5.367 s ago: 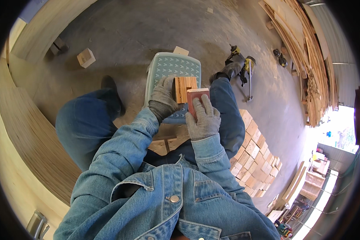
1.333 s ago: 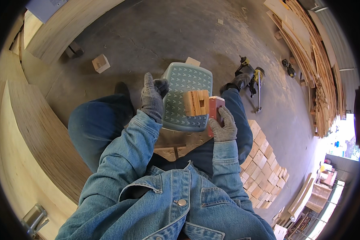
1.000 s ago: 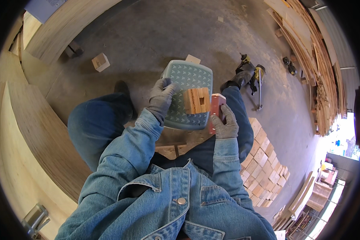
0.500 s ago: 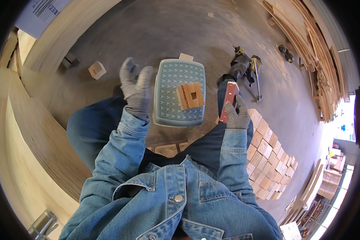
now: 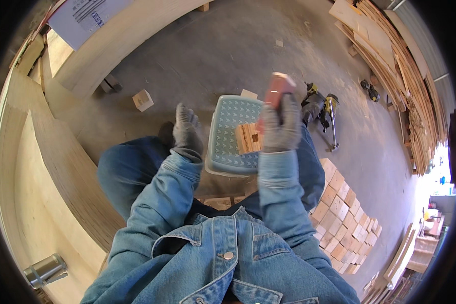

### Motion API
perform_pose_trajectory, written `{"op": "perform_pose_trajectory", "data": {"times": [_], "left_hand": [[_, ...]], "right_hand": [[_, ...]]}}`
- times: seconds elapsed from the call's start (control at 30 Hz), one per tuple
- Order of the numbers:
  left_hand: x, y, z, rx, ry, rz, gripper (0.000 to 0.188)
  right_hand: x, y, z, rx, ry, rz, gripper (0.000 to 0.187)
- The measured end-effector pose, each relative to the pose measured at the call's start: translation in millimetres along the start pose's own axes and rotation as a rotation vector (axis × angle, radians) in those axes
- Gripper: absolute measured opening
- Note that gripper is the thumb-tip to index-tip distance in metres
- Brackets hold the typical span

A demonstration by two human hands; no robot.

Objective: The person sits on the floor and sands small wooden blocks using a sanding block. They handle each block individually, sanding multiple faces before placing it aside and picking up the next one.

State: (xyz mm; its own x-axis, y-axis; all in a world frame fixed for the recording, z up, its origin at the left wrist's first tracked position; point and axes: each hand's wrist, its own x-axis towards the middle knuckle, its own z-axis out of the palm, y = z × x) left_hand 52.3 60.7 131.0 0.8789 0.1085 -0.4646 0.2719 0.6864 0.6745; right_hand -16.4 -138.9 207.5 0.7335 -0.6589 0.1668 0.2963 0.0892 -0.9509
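Note:
My right hand (image 5: 282, 125), in a grey glove, is wrapped round a long reddish-brown bar (image 5: 277, 87), blurred by motion. It hovers by the right side of a pale blue-green plastic stool (image 5: 229, 116) with a patterned top. On the stool lies a light wooden block (image 5: 247, 138) with a square hole in its face; the bar and hand hide part of its right side. To the left of the stool my gloved left hand (image 5: 188, 130) is raised with fingers stretched out, holding nothing.
Stacked wooden blocks (image 5: 343, 218) stand beside my right leg. Yellow-and-black power tools (image 5: 321, 109) lie on the floor ahead. A loose wooden block (image 5: 143, 100) sits beyond my left knee. Curved wooden panels (image 5: 61, 157) and a metal cylinder (image 5: 45, 271) are at left; long boards (image 5: 400, 86) line the right.
My right hand has swung the reddish bar left and forward, from above my right leg to the stool's right edge. The fingers of my left hand have come closer together. The whole view has shifted slightly.

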Motion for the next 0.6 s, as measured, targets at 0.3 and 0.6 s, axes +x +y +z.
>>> {"op": "perform_pose_trajectory", "data": {"times": [0.3,0.6], "left_hand": [[24.1,21.0,-35.8,-0.043,0.071,-0.053,0.063],[6.2,-24.5,-36.7,0.654,-0.330,0.100,0.082]], "right_hand": [[6.7,42.8,26.3,-0.625,-0.283,-0.035,0.053],[-20.0,41.8,-99.9,-0.469,-0.031,0.106,0.058]]}}
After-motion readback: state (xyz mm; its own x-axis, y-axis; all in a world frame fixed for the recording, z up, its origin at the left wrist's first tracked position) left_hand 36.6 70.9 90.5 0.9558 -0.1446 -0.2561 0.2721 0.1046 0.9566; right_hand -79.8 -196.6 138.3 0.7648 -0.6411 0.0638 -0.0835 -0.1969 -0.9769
